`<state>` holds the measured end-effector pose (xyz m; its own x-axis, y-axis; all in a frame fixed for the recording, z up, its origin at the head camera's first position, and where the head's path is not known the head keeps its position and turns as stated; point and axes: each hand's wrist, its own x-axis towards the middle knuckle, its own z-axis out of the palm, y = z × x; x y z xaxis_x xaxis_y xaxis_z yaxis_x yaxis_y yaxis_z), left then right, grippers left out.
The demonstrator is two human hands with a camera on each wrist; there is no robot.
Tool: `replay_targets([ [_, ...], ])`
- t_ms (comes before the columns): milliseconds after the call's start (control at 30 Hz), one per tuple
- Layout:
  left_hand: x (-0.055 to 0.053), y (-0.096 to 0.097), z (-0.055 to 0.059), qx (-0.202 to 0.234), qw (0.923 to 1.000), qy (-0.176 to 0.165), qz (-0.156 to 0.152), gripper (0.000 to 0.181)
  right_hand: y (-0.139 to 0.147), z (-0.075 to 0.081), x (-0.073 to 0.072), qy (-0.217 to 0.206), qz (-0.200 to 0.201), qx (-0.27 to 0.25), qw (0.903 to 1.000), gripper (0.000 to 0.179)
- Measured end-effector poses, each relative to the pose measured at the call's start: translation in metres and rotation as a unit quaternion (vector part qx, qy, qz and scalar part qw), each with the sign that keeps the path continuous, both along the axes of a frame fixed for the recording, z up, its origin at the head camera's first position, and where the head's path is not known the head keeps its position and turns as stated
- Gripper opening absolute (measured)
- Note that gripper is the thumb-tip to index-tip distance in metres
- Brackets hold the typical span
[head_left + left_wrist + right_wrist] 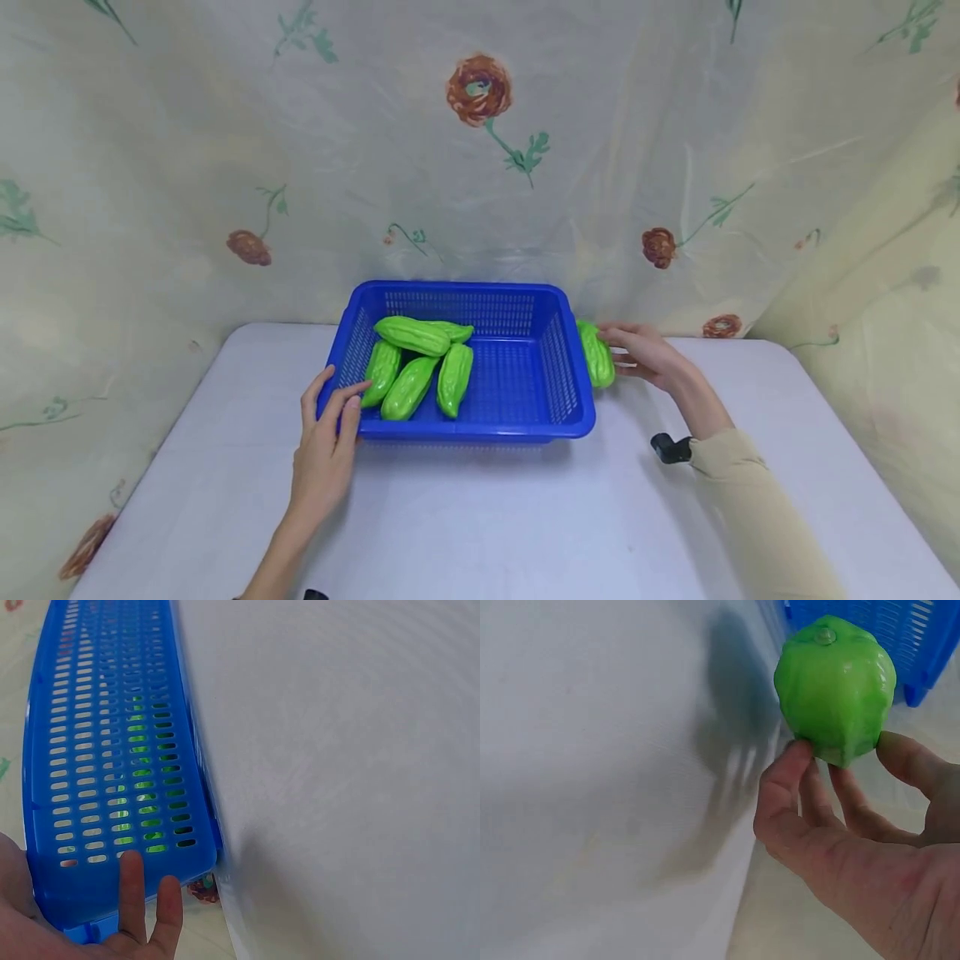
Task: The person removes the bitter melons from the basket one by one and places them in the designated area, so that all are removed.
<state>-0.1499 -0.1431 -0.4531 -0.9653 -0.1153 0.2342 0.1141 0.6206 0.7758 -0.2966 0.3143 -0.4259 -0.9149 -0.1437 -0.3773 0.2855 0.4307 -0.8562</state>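
A blue plastic basket (480,431) with slotted walls stands on the table, several bright green, ridged bitter melons (410,388) lying in its left half. My left hand (324,454) holds the basket's front left corner, fingers on both sides of the rim. In the left wrist view, two fingers (132,896) of it lie against the outer wall. Just outside the basket's right wall, my right hand (647,357) pinches another bitter melon (836,690) between thumb and fingertips. That melon's rounded end faces the right wrist camera; its far end is hidden.
A white-covered table (487,525) extends in front of the basket and to both sides. Behind it hangs a pale curtain (360,167) printed with flowers, close to the basket's back edge. A black wrist camera (670,448) sits at the right sleeve cuff.
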Motion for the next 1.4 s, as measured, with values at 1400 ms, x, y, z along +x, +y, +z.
replay_targets([
  [1400,0.001,-0.001,0.002,0.004,0.9999,-0.012,-0.002,0.041,-0.010,-0.029,0.001,0.065,-0.069,-0.029,0.9951,0.059],
])
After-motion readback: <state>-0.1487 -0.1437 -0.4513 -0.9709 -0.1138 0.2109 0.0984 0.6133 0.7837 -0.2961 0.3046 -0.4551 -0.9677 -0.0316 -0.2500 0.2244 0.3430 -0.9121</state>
